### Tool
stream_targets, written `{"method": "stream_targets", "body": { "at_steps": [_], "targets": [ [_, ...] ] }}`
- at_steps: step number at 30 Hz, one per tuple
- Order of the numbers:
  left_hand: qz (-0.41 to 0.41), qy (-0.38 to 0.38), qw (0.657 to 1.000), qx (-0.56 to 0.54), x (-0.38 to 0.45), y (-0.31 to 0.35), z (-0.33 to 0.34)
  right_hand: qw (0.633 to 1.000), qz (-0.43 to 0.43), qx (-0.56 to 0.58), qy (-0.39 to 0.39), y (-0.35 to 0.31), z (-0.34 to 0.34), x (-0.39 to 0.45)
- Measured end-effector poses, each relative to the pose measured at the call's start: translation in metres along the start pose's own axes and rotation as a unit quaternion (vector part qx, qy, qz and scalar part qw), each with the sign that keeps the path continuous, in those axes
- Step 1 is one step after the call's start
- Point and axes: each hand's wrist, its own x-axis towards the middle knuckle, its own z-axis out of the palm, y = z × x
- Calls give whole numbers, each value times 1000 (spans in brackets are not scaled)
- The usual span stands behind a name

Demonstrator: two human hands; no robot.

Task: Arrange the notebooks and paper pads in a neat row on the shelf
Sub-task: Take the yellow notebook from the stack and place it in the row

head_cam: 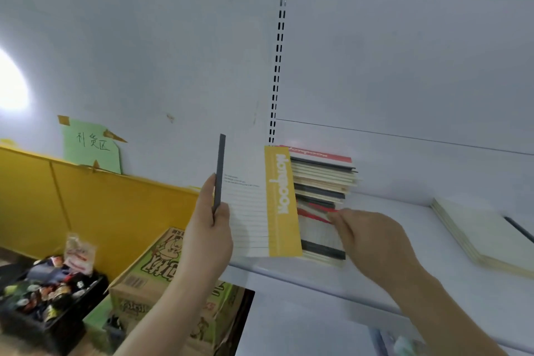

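Here, the white shelf [404,240] spans the right half of the view, mounted against a white back panel with a slotted upright [276,72]. A row of notebooks [320,182] stands on the shelf at its left end, spines and edges facing outward in cream, grey, black and red. A stack of cream paper pads [479,231] lies flat on the shelf, well apart to the right of the row.

The left hand [208,228] holds a dark grey notebook [220,173] upright, pinched at its lower edge between thumb and fingers, just left of the row. Just beside it, a lined white pad with a yellow band [281,202] stands at the front of the row; the band carries white lettering.

The right hand [372,237] reaches into the lower right part of the row, fingertips [336,215] touching the notebook edges near a red cover; whether it grips one cannot be told, as the hand is blurred.

Below left sit a printed cardboard box [161,277] and a black crate of small items [49,300].
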Motion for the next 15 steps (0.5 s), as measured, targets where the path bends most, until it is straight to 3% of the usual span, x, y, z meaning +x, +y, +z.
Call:
{"method": "stream_targets", "body": {
  "at_steps": [4, 6, 12, 15],
  "targets": [
    [18, -3, 999, -30, -1, 3, 6, 982, 73, 91, 151, -2, -29, -2],
    [17, -24, 998, -53, -3, 4, 16, 970, 68, 84, 216, -23, -36, -10],
    [-31, -94, 985, -144, -24, 13, 60, 974, -21, 58, 219, -83, 14, -40],
    [-35, -105, 977, -184, -27, 16, 73, 982, -48, 73, 165, -84, 24, -52]
  ]
}}
